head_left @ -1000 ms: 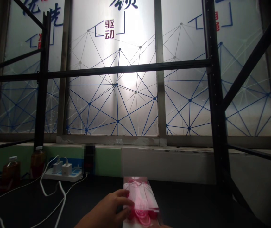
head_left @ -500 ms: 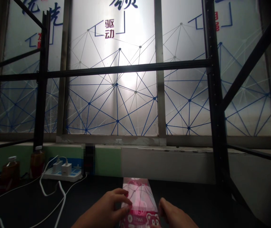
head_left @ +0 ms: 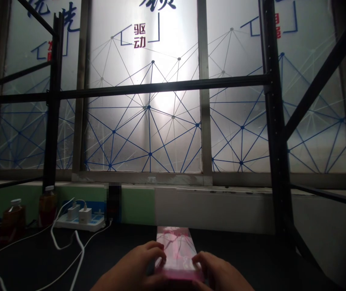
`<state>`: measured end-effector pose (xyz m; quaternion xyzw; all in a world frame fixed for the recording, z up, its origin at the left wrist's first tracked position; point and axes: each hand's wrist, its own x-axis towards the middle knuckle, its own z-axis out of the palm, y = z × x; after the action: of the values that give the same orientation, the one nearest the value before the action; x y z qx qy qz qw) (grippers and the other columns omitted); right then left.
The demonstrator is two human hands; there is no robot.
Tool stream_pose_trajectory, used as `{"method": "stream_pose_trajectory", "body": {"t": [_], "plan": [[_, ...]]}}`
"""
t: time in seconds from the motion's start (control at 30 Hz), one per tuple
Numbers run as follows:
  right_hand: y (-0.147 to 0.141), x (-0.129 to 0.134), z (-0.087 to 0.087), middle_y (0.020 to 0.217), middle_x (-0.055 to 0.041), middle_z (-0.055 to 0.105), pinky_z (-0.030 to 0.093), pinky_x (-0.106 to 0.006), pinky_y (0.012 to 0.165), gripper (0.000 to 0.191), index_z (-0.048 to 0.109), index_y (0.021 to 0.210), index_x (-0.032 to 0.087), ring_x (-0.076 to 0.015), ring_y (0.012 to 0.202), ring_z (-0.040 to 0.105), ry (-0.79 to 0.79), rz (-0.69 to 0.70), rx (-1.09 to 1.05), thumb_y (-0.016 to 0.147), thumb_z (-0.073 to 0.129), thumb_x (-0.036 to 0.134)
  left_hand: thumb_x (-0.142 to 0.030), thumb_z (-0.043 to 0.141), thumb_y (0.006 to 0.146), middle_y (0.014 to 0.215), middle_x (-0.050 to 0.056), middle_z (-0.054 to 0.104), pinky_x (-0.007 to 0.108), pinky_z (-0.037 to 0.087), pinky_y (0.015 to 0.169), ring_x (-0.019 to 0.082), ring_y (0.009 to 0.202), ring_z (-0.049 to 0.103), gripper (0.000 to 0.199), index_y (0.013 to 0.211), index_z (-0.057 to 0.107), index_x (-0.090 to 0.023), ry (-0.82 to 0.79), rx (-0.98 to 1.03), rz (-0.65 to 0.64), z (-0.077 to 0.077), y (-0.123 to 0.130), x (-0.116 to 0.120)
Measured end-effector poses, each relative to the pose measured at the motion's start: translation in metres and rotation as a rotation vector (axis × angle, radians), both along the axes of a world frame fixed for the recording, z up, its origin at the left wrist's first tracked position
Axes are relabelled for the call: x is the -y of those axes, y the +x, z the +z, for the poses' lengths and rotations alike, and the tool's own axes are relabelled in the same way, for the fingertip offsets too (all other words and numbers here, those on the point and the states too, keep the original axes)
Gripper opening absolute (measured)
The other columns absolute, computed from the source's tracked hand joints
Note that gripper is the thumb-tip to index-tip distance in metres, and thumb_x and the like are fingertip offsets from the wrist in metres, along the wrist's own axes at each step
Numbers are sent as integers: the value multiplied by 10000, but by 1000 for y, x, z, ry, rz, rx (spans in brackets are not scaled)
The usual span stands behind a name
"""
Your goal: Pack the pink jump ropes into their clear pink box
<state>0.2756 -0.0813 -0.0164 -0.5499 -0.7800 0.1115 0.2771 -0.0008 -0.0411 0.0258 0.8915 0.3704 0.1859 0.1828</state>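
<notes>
- The pink box (head_left: 176, 252) lies on the black table (head_left: 252, 250), near the table's front edge and straight ahead of the person. It is see-through on top, with pink inside and a deeper pink band at its near end.
- Its long axis runs away from the person, toward the window (head_left: 148, 133), with one short end facing the person and the other facing the window.
- The left hand (head_left: 133, 268) is at the box's near left corner, its fingers (head_left: 157, 252) curled over the edge and touching it.
- The right hand (head_left: 218, 273) is at the near right corner, its fingers (head_left: 199, 258) bent onto the box. Both hands hold it between them.
- Left of the box stand a power strip (head_left: 79, 224) with two white chargers (head_left: 85, 215), white cables (head_left: 77, 258) and two plastic bottles (head_left: 11, 220) (head_left: 47, 208).
- Right of and beyond the box rises a black metal shelf frame (head_left: 276, 121).
</notes>
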Motion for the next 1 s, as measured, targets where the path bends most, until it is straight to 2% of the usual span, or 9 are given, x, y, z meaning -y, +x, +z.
{"method": "stream_pose_trajectory", "body": {"t": [0.07, 0.2, 0.33, 0.4, 0.5, 0.6, 0.73, 0.83, 1.0], "plan": [[0, -2, -1, 891, -17, 742, 427, -288, 670, 221, 683, 1021, 221, -218, 775, 682, 13, -14, -30, 801, 680, 198, -326, 814, 792, 1439, 25, 563, 317, 422, 1051, 286, 1265, 563, 369, 1146, 714, -292, -13, -7, -6, -1, 1, 0], [1, -9, -6, 879, -32, 741, 429, -281, 668, 198, 682, 1003, 212, -212, 766, 681, 44, -21, -44, 814, 654, 159, -289, 752, 828, 1378, 39, 560, 305, 460, 939, 274, 1163, 605, 271, 1098, 737, -301, 37, -2, 110, -5, 6, 1], [5, -14, -12, 789, -33, 728, 412, -275, 599, 321, 643, 1139, 197, -215, 690, 663, -33, 24, -25, 823, 611, 149, -287, 654, 878, 915, -3, 665, 245, 431, 667, 197, 805, 641, 290, 1165, 692, -286, -26, -17, 150, -7, 8, 4], [9, -13, -14, 756, -22, 712, 403, -262, 558, 347, 603, 1193, 184, -198, 645, 634, -96, 93, -104, 847, 580, 177, -261, 637, 865, 807, -30, 650, 225, 406, 614, 176, 728, 625, 352, 1215, 662, -269, -119, 10, 111, -5, 5, 2], [14, -7, -10, 787, -2, 691, 415, -245, 551, 353, 573, 1221, 203, -175, 645, 605, -188, 201, -269, 872, 570, 256, -239, 709, 762, 849, -28, 660, 204, 415, 592, 171, 735, 632, 517, 1274, 633, -232, -287, 53, 31, -3, 0, -3], [16, -4, -4, 789, 25, 656, 434, -240, 599, 344, 609, 1179, 232, -163, 668, 600, -191, 196, -286, 835, 610, 241, -256, 744, 724, 842, -27, 666, 200, 420, 577, 171, 716, 637, 579, 1290, 629, -211, -354, 56, -5, -5, -3, -9], [12, -8, -4, 920, 2, 652, 472, -249, 716, 291, 654, 1051, 236, -174, 788, 634, -22, 114, -155, 780, 641, 132, -293, 706, 827, 830, -25, 659, 214, 412, 629, 169, 746, 621, 343, 1168, 707, -257, -104, 8, 53, -7, 0, -9], [8, -14, -9, 1081, -27, 607, 493, -248, 758, 273, 630, 1008, 235, -171, 859, 645, 88, 112, -106, 772, 638, 99, -255, 735, 821, 1029, 8, 658, 244, 451, 745, 196, 874, 628, 320, 1139, 721, -282, 43, -40, 70, -6, 3, -7], [9, -16, -13, 1253, -54, 579, 526, -251, 822, 263, 609, 1039, 246, -175, 936, 662, 200, 193, -51, 817, 589, 106, -170, 678, 844, 1274, 33, 581, 274, 484, 871, 211, 1016, 633, 232, 1061, 669, -251, 94, 9, -2, -5, 2, -3]]}}
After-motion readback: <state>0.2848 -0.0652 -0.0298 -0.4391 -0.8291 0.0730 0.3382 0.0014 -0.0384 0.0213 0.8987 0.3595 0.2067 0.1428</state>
